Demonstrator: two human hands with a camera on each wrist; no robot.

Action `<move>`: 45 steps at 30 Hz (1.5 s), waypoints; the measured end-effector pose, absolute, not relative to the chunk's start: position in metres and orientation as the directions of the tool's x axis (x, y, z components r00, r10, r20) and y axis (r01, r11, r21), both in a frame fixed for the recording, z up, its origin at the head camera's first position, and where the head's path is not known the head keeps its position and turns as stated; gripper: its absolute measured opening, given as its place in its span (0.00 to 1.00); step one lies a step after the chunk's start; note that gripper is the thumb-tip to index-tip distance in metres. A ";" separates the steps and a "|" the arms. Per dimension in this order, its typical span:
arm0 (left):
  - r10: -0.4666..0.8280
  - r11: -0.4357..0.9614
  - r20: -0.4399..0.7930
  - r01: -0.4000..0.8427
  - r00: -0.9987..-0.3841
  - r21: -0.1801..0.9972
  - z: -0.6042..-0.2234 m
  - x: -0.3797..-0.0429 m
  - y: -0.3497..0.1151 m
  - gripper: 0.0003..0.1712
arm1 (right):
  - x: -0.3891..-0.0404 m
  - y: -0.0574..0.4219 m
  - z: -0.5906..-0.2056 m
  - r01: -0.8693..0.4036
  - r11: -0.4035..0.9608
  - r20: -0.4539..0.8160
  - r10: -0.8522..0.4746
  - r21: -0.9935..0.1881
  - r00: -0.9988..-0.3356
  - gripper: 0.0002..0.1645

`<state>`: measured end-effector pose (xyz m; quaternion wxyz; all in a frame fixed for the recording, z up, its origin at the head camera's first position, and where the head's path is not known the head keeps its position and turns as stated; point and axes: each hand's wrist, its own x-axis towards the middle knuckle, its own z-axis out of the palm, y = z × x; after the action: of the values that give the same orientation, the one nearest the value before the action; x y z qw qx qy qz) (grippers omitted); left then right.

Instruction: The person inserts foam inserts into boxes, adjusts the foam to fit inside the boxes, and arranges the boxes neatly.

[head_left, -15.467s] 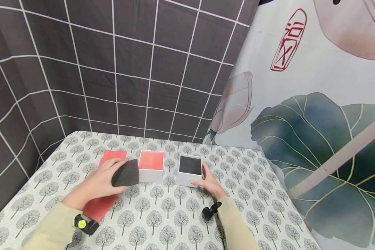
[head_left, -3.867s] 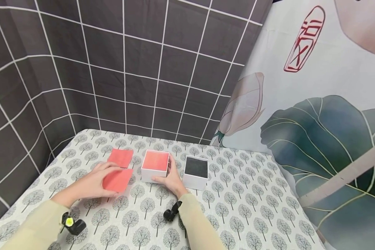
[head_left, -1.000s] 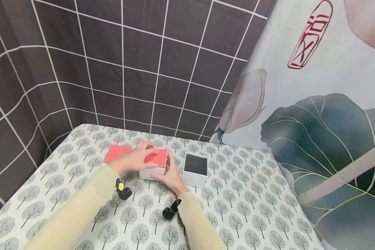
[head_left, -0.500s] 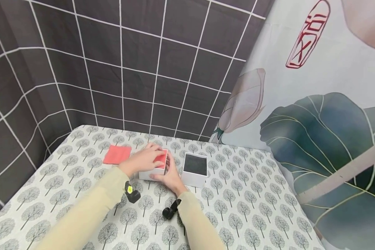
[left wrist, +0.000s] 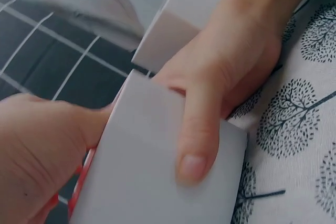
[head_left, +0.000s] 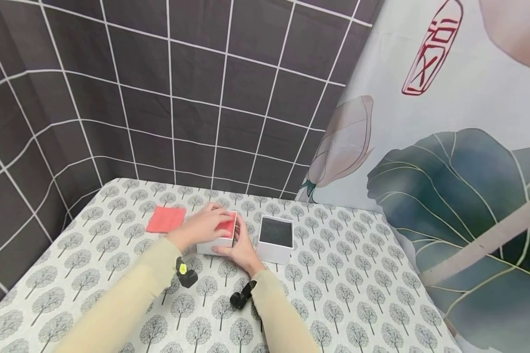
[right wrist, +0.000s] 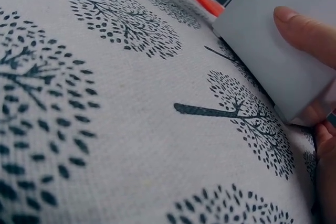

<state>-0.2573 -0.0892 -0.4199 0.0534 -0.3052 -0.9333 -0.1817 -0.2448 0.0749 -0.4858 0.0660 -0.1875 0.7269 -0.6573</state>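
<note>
My left hand lies across the top of a white box, its fingers touching the red sheet inside the rim. Much of that sheet is covered by the hand. With my right hand I grip the same box at its right side; the right thumb is flat on the front wall in the left wrist view. Another red square sheet is on the table left of the box. To the right stands a second white box with a black sheet in it.
A tree-print cloth covers the table. Behind it hangs a dark gridded curtain; a lotus-print curtain hangs on the right. Each wrist wears a black camera.
Since the oldest frame, the black sheet has left my left hand. Later that hand carried a red sheet to the left box, and it now stays over it. My right hand moved from the right box to the left one.
</note>
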 end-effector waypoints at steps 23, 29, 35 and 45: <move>0.269 0.829 0.197 0.331 -0.943 0.451 -0.434 -0.249 -0.119 0.25 | -0.253 0.074 -0.498 -0.164 0.090 0.128 -0.314 -0.982 -0.941 0.71; 0.235 0.744 0.245 0.336 -0.941 0.578 -0.440 -0.248 -0.123 0.24 | -0.257 0.072 -0.508 -0.182 0.106 0.143 -0.299 -0.977 -0.944 0.71; 0.220 0.605 0.271 0.349 -0.937 0.715 -0.439 -0.245 -0.131 0.24 | -0.257 0.073 -0.509 -0.169 0.111 0.130 -0.292 -0.979 -0.948 0.71; 0.248 0.581 0.257 0.355 -0.934 0.732 -0.440 -0.243 -0.158 0.24 | -0.241 0.073 -0.486 -0.165 0.080 0.131 -0.318 -0.983 -0.939 0.68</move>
<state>-0.2429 -0.1579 -0.4398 0.0634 -0.1700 -0.8868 -0.4251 -0.2407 0.0735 -0.4858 0.0583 -0.1647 0.7327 -0.6578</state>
